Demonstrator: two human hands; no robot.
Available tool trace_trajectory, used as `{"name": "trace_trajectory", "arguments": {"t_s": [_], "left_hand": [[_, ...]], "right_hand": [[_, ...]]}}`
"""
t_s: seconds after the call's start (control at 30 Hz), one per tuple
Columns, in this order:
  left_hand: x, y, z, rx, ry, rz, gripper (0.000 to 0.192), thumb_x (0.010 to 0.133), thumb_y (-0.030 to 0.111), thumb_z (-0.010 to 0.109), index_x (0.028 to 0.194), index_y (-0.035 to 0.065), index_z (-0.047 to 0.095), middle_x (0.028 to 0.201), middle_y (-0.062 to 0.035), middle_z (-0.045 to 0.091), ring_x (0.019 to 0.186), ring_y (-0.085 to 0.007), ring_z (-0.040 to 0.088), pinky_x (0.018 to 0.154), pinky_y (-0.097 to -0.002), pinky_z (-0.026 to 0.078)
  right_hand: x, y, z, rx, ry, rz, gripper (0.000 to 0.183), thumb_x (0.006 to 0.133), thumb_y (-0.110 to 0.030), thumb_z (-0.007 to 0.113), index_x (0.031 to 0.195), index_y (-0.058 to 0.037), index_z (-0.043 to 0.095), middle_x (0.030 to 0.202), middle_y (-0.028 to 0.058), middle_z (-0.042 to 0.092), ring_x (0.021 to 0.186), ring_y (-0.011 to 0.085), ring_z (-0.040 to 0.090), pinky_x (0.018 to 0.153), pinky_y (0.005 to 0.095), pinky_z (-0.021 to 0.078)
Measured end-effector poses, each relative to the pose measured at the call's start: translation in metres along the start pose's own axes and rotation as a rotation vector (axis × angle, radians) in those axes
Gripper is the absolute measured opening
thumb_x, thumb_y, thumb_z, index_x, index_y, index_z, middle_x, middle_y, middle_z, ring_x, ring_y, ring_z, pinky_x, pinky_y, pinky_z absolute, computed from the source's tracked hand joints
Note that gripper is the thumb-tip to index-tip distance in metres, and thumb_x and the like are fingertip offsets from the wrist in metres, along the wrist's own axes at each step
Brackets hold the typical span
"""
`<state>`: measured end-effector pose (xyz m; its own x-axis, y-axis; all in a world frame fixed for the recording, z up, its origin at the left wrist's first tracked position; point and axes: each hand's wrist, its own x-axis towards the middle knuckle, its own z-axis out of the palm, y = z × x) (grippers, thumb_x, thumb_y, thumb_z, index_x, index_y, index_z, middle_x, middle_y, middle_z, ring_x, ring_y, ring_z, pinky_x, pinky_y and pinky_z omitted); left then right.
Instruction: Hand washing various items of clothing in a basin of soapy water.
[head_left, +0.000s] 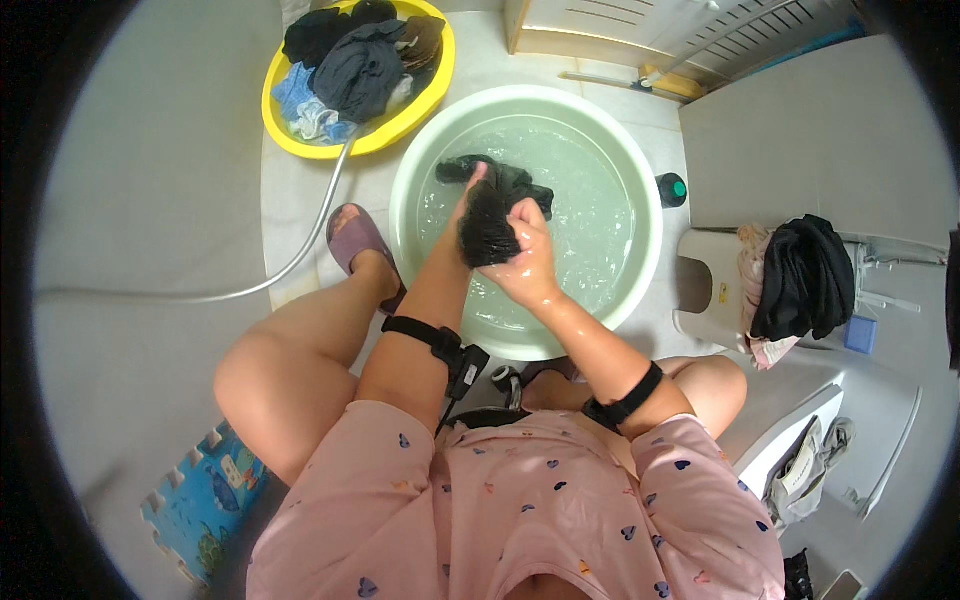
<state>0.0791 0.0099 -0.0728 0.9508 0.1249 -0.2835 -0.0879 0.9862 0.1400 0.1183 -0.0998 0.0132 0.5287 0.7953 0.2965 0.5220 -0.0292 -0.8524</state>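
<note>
A wet black cloth garment (491, 225) is bunched between my hands over a pale green basin (405, 195) of water. My right hand (531, 251) is closed on its near right side, fingers curled into the fabric. On its left side is my left hand (477, 178), thumb showing at the far end and most of the fingers hidden by the cloth. The garment's far part spreads out at the water (592, 202), which carries a few suds. Wet skin glistens on my right wrist.
A yellow tub (442, 82) of dark and blue clothes stands far left, with a grey hose (326, 202) running to it. Right of the basin are a dark green-capped bottle (671, 190) and a white stool (712, 262) bearing clothes (802, 277). A shower head (506, 379) lies near me.
</note>
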Motion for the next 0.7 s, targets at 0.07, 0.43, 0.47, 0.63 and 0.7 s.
{"name": "trace_trajectory", "arguments": {"t_s": [0.07, 0.43, 0.47, 0.63, 0.7], "left_hand": [[0.011, -0.014, -0.012, -0.06, -0.003, 0.172, 0.036, 0.09, 0.039, 0.049, 0.095, 0.0053, 0.059, 0.091, -0.0079, 0.061, 0.08, -0.0194, 0.06, 0.072, -0.0311, 0.05], [-0.016, 0.023, 0.022, 1.486, 1.043, 0.558, 0.053, 0.078, 0.039, 0.065, 0.106, -0.0048, 0.056, 0.106, -0.0218, 0.059, 0.095, -0.0335, 0.06, 0.082, -0.0411, 0.048], [-0.022, 0.034, 0.014, 1.458, 0.998, 0.57, 0.055, 0.075, 0.041, 0.066, 0.108, -0.0026, 0.056, 0.105, -0.0263, 0.058, 0.102, -0.0382, 0.055, 0.087, -0.0426, 0.044], [-0.028, 0.027, 0.015, 1.8, 1.03, 0.503, 0.07, 0.073, 0.033, 0.069, 0.13, 0.0073, 0.039, 0.126, -0.0339, 0.037, 0.11, -0.0473, 0.045, 0.093, -0.0455, 0.039], [-0.03, 0.019, 0.006, 2.076, 0.888, 0.227, 0.074, 0.071, 0.032, 0.072, 0.134, 0.0128, 0.038, 0.137, -0.0354, 0.022, 0.121, -0.0471, 0.036, 0.1, -0.0439, 0.034]], "right_hand": [[0.004, -0.005, 0.01, 0.038, 0.09, -0.064, 0.021, 0.055, -0.004, 0.071, 0.07, -0.0003, 0.056, 0.072, 0.0086, 0.048, 0.066, 0.023, 0.048, 0.061, 0.0301, 0.0414], [0.039, 0.061, -0.073, -0.756, 0.069, 0.2, 0.049, 0.053, -0.028, 0.078, 0.089, -0.0056, 0.054, 0.091, 0.0131, 0.051, 0.081, 0.034, 0.056, 0.066, 0.0419, 0.0488], [0.041, 0.057, -0.078, -0.809, -0.005, 0.233, 0.056, 0.053, -0.028, 0.079, 0.098, -0.007, 0.052, 0.1, 0.0127, 0.049, 0.088, 0.0342, 0.054, 0.072, 0.0438, 0.0474], [0.045, 0.057, -0.066, -1.082, -0.155, 0.358, 0.09, 0.053, -0.029, 0.082, 0.13, -0.0148, 0.038, 0.136, 0.0132, 0.032, 0.12, 0.0392, 0.036, 0.094, 0.0566, 0.0338], [0.051, 0.051, -0.051, -1.226, -0.479, 0.295, 0.11, 0.054, -0.032, 0.082, 0.143, -0.0205, 0.018, 0.149, 0.0129, 0.011, 0.134, 0.0417, 0.013, 0.1, 0.067, 0.0135]]}}
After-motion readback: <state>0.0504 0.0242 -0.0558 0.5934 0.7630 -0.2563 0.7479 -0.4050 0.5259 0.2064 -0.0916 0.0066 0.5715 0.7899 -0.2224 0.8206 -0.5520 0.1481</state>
